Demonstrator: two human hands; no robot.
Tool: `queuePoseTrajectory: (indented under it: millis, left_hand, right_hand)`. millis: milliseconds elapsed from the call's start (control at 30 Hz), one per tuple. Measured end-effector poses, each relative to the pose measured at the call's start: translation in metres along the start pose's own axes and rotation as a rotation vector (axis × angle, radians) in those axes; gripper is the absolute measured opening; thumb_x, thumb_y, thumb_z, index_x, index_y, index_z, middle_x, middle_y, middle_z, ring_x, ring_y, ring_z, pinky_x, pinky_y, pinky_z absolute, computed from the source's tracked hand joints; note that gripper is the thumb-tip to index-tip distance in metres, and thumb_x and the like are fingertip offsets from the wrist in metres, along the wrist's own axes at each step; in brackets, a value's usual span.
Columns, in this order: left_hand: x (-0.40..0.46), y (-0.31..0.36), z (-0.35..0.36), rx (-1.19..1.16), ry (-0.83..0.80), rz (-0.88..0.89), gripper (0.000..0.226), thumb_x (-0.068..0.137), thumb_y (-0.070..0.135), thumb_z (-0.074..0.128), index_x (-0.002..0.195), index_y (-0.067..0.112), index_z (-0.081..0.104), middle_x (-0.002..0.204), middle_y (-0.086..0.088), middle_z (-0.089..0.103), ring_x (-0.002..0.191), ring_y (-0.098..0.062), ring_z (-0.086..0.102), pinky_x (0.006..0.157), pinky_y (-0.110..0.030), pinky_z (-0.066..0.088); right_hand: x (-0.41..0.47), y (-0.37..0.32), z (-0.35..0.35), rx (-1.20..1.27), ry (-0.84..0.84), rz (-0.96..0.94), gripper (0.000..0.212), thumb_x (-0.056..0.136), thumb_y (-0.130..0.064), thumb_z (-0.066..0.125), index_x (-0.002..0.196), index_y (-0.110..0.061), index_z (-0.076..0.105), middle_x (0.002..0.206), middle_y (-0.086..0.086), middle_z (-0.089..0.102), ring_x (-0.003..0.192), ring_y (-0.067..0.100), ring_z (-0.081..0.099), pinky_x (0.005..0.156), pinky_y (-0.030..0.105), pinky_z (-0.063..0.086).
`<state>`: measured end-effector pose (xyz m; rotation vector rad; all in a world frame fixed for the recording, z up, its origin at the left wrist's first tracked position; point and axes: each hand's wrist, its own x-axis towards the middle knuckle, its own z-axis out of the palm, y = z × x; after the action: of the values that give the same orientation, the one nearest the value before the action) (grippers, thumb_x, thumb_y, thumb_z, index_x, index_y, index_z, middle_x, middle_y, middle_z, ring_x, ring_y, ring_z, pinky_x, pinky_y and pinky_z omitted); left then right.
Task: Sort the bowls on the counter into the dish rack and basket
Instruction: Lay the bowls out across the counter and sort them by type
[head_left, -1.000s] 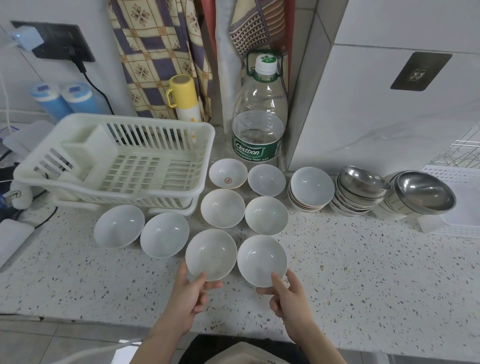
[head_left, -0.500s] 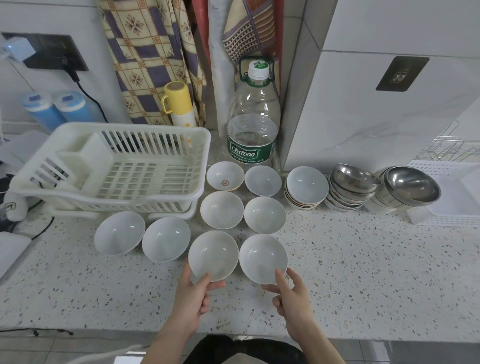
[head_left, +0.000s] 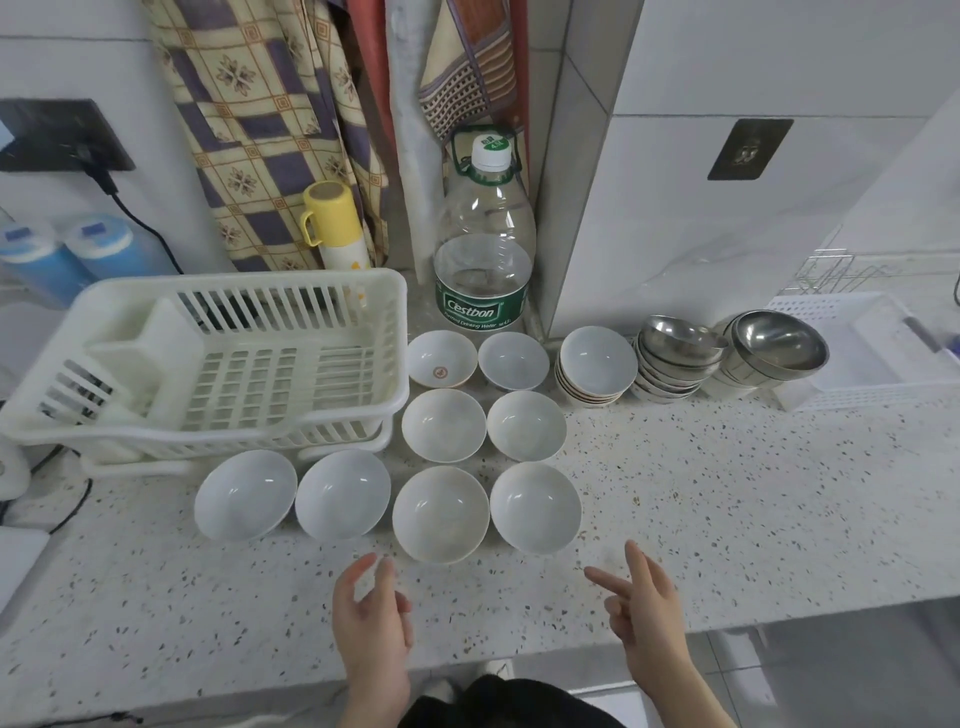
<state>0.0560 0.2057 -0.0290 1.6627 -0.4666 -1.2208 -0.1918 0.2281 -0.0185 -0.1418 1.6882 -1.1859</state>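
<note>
Bowls laid out on the speckled bench (head_left: 727, 519), none yet in the dish rack (head_left: 234, 364) at rear left or the white basket (head_left: 857, 353) at far right. Left hand (head_left: 371, 618) hovering empty, fingers loosely apart, just short of the front cream bowl (head_left: 440, 513), straight ahead of it. Right hand (head_left: 649, 608) also empty, two fingers extended, the rest curled, near the front white bowl (head_left: 535, 506), ahead and slightly left. Round bowls, so no long axis to line up with. Left hand nearer the rack, right nearer the basket. Steel bowls (head_left: 774, 345) stacked well off to the right.
</note>
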Motion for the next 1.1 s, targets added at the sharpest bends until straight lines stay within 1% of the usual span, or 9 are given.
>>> queuePoseTrajectory:
  millis: [200,367,467,600,733,900,933,1000,1100]
  left_hand:
    - [-0.003,0.029,0.037,-0.035,-0.187,0.092,0.004,0.093,0.031,0.062,0.091,0.029,0.065,0.049,0.0,0.051,0.032,-0.012,0.035,0.032,-0.02,0.028]
    - [-0.005,0.052,0.092,0.025,-0.374,0.084,0.013,0.092,0.034,0.064,0.096,0.021,0.064,0.058,0.0,0.061,0.038,-0.012,0.043,0.035,-0.023,0.029]
    - [-0.001,0.063,0.14,0.074,-0.485,-0.007,0.022,0.09,0.037,0.065,0.102,0.019,0.064,0.071,-0.004,0.069,0.042,-0.013,0.048,0.034,-0.022,0.029]
    - [0.007,0.078,0.203,0.156,-0.637,-0.163,0.043,0.082,0.054,0.062,0.116,0.03,0.053,0.088,-0.01,0.077,0.042,-0.013,0.048,0.035,-0.019,0.024]
    - [0.022,0.077,0.261,0.295,-0.538,-0.169,0.073,0.081,0.054,0.064,0.142,0.034,0.028,0.091,-0.013,0.075,0.038,-0.012,0.044,0.035,-0.018,0.024]
    - [0.044,0.07,0.3,0.396,-0.39,-0.124,0.084,0.085,0.042,0.061,0.152,0.042,0.009,0.08,-0.013,0.076,0.033,-0.009,0.036,0.033,-0.017,0.025]
    - [0.047,0.068,0.305,0.402,-0.368,-0.107,0.083,0.086,0.038,0.06,0.152,0.042,0.01,0.08,-0.013,0.075,0.031,-0.007,0.038,0.033,-0.017,0.025]
    - [0.051,0.065,0.311,0.393,-0.334,-0.051,0.074,0.09,0.027,0.058,0.152,0.038,0.019,0.097,-0.015,0.073,0.03,-0.004,0.046,0.032,-0.016,0.028]
    - [0.052,0.062,0.316,0.43,-0.311,0.075,0.062,0.091,0.011,0.051,0.146,0.036,0.036,0.117,-0.011,0.066,0.049,-0.008,0.067,0.033,-0.017,0.034]
  right_hand:
    - [0.003,-0.007,-0.022,0.058,0.083,-0.003,0.032,0.1,-0.033,0.052,0.128,-0.018,0.05,0.079,0.013,0.077,0.035,0.01,0.031,0.032,0.019,0.028]
    - [0.024,-0.035,-0.03,0.102,0.094,-0.033,0.031,0.101,-0.027,0.051,0.129,-0.015,0.05,0.082,0.014,0.076,0.041,0.013,0.033,0.032,0.019,0.028]
    - [0.045,-0.059,-0.034,0.096,0.079,-0.054,0.027,0.101,-0.025,0.052,0.126,-0.016,0.051,0.087,0.015,0.075,0.044,0.015,0.035,0.034,0.02,0.028]
    - [0.077,-0.092,-0.033,0.039,0.009,-0.047,0.024,0.101,-0.024,0.051,0.123,-0.016,0.054,0.089,0.015,0.074,0.043,0.013,0.039,0.03,0.018,0.028]
    - [0.104,-0.121,-0.034,-0.012,-0.049,-0.067,0.021,0.1,-0.022,0.052,0.119,-0.015,0.057,0.081,0.012,0.076,0.043,0.015,0.039,0.031,0.018,0.026]
    - [0.127,-0.144,-0.03,-0.095,-0.143,-0.067,0.019,0.098,-0.023,0.054,0.116,-0.016,0.058,0.075,0.006,0.077,0.044,0.015,0.042,0.036,0.02,0.027]
    - [0.131,-0.147,-0.03,-0.113,-0.164,-0.066,0.019,0.099,-0.023,0.054,0.116,-0.017,0.058,0.076,0.005,0.077,0.044,0.015,0.043,0.037,0.02,0.027]
    - [0.137,-0.152,-0.031,-0.14,-0.198,-0.07,0.02,0.099,-0.023,0.053,0.117,-0.018,0.058,0.077,0.005,0.077,0.045,0.015,0.045,0.04,0.022,0.028]
    - [0.143,-0.157,-0.033,-0.16,-0.23,-0.073,0.022,0.099,-0.024,0.053,0.119,-0.018,0.058,0.08,0.007,0.077,0.047,0.016,0.045,0.042,0.024,0.028]
